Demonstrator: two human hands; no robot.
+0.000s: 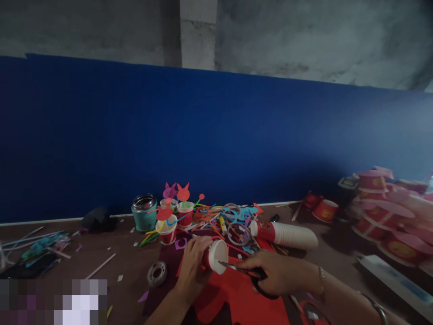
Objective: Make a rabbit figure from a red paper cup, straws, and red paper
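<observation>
My left hand [195, 260] is wrapped round a red and white paper cup [218, 256], tilted so that its white inside faces right. In my right hand [267, 270] is a pair of scissors [259, 279] with black handles, fingers closed round them. The scissor tips reach the cup's opening; whether they cut the wall cannot be made out. Below both hands lies red paper [250, 298] with pieces cut from it. A roll of clear tape [157, 273] lies left of my left hand.
Decorated paper cups [167, 230] stand behind the hands, beside a teal thermos jar [144, 214]. A stack of paper cups [287, 234] lies at right. Paper strips [209, 216] and tape rings clutter the back. Red cups with pink tops [375, 212] are piled far right, before a blue panel [216, 135].
</observation>
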